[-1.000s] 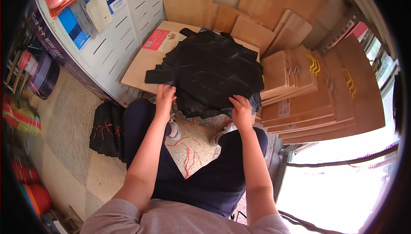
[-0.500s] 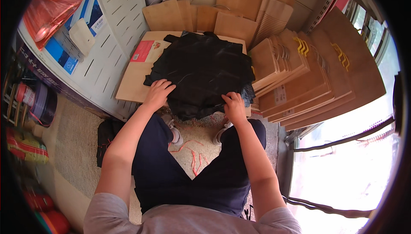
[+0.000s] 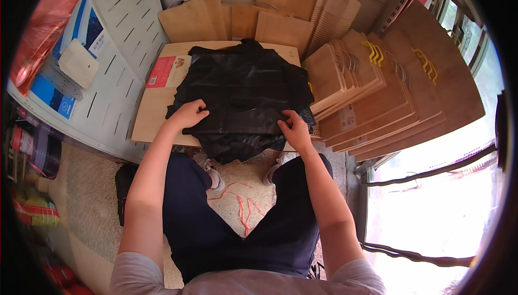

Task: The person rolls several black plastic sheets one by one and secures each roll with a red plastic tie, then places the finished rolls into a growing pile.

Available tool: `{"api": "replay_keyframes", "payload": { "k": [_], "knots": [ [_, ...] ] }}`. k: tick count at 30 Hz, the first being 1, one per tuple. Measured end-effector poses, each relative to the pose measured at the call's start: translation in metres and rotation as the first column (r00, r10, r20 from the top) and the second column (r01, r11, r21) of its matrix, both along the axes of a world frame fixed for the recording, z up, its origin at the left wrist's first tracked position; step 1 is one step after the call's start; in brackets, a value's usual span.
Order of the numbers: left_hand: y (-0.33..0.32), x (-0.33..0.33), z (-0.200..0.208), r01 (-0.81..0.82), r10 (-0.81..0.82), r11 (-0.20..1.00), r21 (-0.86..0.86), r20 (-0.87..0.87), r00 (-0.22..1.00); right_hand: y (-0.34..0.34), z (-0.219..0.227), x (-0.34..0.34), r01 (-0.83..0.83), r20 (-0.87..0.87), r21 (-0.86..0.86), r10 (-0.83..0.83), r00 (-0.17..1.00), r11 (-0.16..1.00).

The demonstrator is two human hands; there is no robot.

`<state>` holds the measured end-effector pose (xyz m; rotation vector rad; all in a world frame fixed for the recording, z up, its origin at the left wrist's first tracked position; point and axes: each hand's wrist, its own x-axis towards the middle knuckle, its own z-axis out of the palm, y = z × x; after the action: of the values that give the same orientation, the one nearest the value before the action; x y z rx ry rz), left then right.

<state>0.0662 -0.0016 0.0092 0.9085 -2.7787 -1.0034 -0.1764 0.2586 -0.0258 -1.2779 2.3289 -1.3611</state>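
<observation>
Black plastic bags (image 3: 243, 90) lie in a flat, ragged-edged pile on a pale wooden board (image 3: 148, 109) in front of me. Their near edge droops over the board's front. My left hand (image 3: 186, 117) is closed at the near left of the pile, thumb and fingers pinching a top bag. At the near right, my right hand (image 3: 295, 131) grips the same side of the plastic between bent fingers. The plastic looks drawn fairly straight between the two hands. How many layers each hand holds cannot be made out.
Wooden cutting boards (image 3: 372, 90), some with yellow handles, stand upright on the right; more boards (image 3: 283, 30) lean at the back. A white slotted panel (image 3: 121, 36) rises on the left. Red string (image 3: 243, 208) lies on the floor between my feet.
Both hands have shifted their hold on the plastic and closed on it. The top layer lies differently, and the pile's near edge hangs lower. The whole view has shifted slightly.
</observation>
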Motion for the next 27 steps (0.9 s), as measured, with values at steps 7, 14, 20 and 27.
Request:
{"api": "replay_keyframes", "payload": {
  "k": [7,14,20,27],
  "knots": [
    [0.083,-0.034,0.012,0.203,-0.318,0.893,-0.401,-0.245,0.916,-0.006,0.01,-0.003,0.103,0.047,0.066,-0.106,0.993,0.993],
    [0.084,-0.05,-0.011,0.143,-0.216,0.892,-0.429,-0.127,0.968,-0.011,0.021,-0.001,0.223,0.146,-0.192,-0.197,0.97,0.956],
    [0.069,-0.039,-0.003,0.147,-0.207,0.945,-0.293,-0.184,0.961,-0.018,0.046,-0.034,-0.141,0.994,-0.065,0.051,-0.096,0.988],
    [0.07,-0.04,-0.006,0.288,-0.337,0.904,-0.317,-0.112,0.935,-0.112,0.027,-0.118,-0.253,0.987,-0.118,0.14,0.073,0.96]
  ]
}}
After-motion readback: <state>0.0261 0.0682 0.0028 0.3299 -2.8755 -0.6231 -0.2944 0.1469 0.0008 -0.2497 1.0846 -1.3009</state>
